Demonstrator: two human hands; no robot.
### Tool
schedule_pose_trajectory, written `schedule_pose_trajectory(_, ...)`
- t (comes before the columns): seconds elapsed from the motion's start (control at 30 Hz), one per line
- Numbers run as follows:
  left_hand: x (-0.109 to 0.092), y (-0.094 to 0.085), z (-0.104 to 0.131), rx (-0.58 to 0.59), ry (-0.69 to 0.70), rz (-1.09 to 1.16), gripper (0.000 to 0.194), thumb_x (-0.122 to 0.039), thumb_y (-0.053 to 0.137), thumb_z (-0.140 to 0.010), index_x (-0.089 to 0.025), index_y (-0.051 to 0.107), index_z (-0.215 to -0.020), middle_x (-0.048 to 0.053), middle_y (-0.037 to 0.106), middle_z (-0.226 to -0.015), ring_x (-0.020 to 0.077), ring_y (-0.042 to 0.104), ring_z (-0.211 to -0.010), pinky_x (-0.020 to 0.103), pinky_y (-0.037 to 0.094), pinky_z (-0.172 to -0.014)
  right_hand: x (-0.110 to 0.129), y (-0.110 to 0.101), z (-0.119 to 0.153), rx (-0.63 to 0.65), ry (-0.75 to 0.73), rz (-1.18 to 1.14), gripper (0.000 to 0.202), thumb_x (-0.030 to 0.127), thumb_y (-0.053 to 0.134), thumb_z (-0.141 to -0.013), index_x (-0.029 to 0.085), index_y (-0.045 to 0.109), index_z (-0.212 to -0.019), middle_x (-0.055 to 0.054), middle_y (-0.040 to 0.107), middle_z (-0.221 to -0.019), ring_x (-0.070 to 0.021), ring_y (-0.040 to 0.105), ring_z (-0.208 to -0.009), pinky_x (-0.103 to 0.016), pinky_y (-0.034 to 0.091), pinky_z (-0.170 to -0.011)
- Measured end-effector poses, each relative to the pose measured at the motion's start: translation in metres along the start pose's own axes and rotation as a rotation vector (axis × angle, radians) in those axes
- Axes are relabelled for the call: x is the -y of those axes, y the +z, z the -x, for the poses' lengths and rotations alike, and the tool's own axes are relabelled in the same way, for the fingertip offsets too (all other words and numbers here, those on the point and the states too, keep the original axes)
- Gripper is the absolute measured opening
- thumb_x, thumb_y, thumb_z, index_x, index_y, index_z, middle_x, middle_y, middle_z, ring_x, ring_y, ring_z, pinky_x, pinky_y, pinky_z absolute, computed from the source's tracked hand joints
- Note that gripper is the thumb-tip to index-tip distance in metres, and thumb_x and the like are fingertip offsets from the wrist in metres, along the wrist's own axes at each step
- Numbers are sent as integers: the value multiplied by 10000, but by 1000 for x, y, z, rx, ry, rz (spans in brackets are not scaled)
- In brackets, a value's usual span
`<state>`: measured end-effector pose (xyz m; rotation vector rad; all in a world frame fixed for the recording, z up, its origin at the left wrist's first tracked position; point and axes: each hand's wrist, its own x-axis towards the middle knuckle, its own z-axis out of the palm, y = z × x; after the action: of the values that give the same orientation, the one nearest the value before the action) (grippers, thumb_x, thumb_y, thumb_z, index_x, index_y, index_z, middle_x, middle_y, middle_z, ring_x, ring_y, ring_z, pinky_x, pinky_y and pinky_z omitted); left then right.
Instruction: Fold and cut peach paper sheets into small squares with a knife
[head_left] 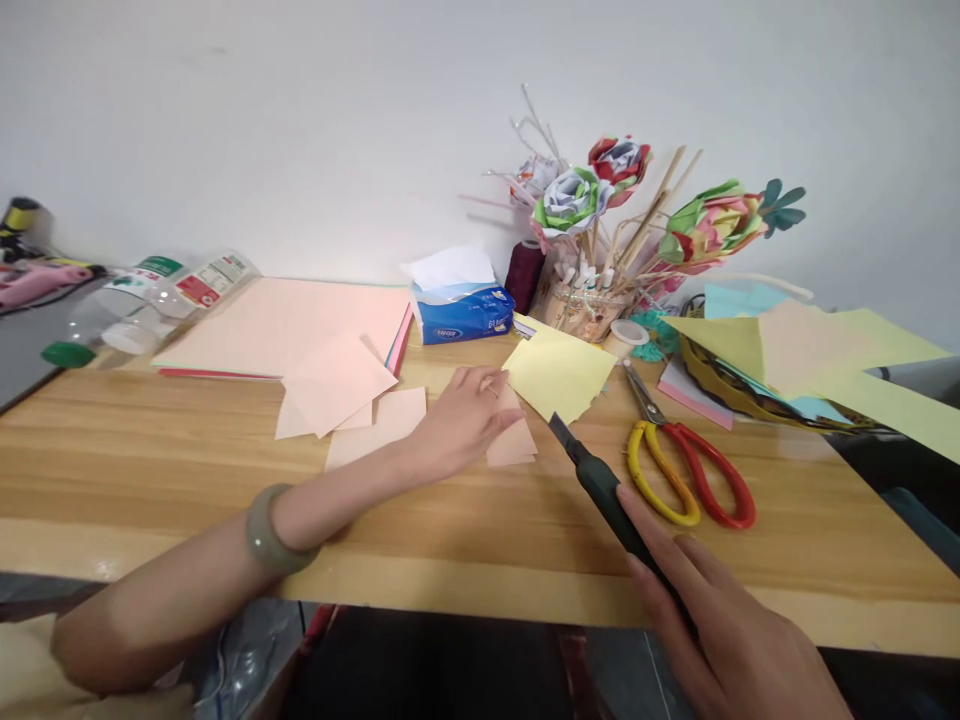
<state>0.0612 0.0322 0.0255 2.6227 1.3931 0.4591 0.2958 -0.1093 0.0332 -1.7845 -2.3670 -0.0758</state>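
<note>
In my right hand (720,620) is a dark green utility knife (611,500), its blade out and pointing up and left over the table. My left hand (469,415) is low over the table, fingers bent, with a gap between thumb and index finger. Its fingertips are at the left corner of a stack of yellow paper squares (562,370); a firm hold does not show. Small pink paper pieces (512,440) lie under and beside that hand. More pink squares (341,385) overlap to its left. Right of the knife lie scissors (679,455) with one yellow and one red handle.
Large coloured sheets (300,315) are stacked at the back left, near plastic bottles (135,325). A blue tissue pack (461,312) stands by the wall beside a dark thread spool (525,275) and a container (585,305) of paper flowers. A basket (709,385) with paper sits right.
</note>
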Motion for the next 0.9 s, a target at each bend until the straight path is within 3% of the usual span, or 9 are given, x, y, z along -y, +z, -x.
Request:
schedule_pose_trajectory(0.17, 25, -26, 54, -118, 26, -110, 440, -353, 263, -987, -135, 622, -1122, 98, 641, -1150, 231, 552, -1092, 383, 433, -963, -4, 3, 2, -114, 40, 180, 489, 284, 355, -953, 251, 262, -1431, -50, 685, -1050, -165, 659, -544, -256, 459, -357)
schedule_pose_trajectory(0.23, 30, -23, 85, -81, 39, -262, 507, -381, 247, -984, -57, 592, -1165, 174, 571, -1258, 284, 500, -1191, 438, 389, -1012, -5, 5, -1, -156, 88, 287, 455, 305, 362, -948, 173, 345, -1383, -61, 702, -965, -193, 658, -543, -287, 447, -335)
schedule_pose_trajectory(0.3, 28, -16, 112, -29, 14, -344, 522, -443, 260, -979, -89, 577, -1195, 161, 531, -1311, 292, 481, -1226, 459, 397, -1004, -4, 7, -5, -162, 92, 358, 435, 318, 385, -939, 125, 409, -1329, -66, 703, -911, -215, 672, -614, -294, 444, -341)
schedule_pose_trajectory(0.47, 10, -4, 159, -95, 269, -313, 536, -493, 403, -938, -94, 484, -1288, 140, 495, -1349, 261, 421, -1285, 449, 294, -1091, -3, 11, -7, -156, 90, 454, 371, 273, 406, -929, 86, 502, -1234, -80, 667, -869, -233, 657, -766, -305, 473, -459)
schedule_pose_trajectory(0.57, 5, -1, 174, -155, 386, -213, 467, -393, 489, -929, -88, 483, -1282, 116, 536, -1318, 241, 406, -1296, 438, 233, -1125, -4, 14, -7, -228, 50, 484, 374, 266, 372, -933, 43, 546, -1179, -98, 642, -806, -258, 632, -790, -343, 480, -548)
schedule_pose_trajectory(0.63, 5, 1, 180, -193, 427, -118, 328, -242, 423, -963, -130, 518, -1257, 83, 587, -1267, 217, 448, -1264, 422, 309, -1093, -3, 16, -8, -288, 15, 498, 405, 290, 368, -932, 30, 548, -1185, -112, 634, -804, -273, 616, -781, -370, 476, -592)
schedule_pose_trajectory(0.77, 9, 4, 179, -339, 167, 13, 312, -303, 363, -981, -296, 672, -1015, 13, 697, -925, 159, 641, -909, 274, 538, -760, 14, 16, -12, -386, -13, 467, 433, 310, 449, -903, 20, 526, -1216, -181, 628, -993, -310, 592, -848, -422, 474, -670)
schedule_pose_trajectory(0.83, 11, -1, 174, -352, 97, 42, 206, -354, 488, -931, -339, 693, -940, -14, 653, -745, 127, 621, -689, 218, 509, -588, 32, 17, -15, -386, -152, 298, 397, 270, 456, -895, 29, 530, -1202, -186, 618, -1069, -304, 576, -934, -428, 479, -752)
schedule_pose_trajectory(0.9, 15, -9, 169, -288, 191, 134, 196, -306, 505, -929, -371, 679, -990, -24, 629, -718, 108, 595, -637, 212, 481, -574, 53, 21, -18, -285, -363, 38, 398, 251, 459, -885, 71, 505, -1237, -144, 608, -1154, -257, 546, -1050, -391, 471, -853)
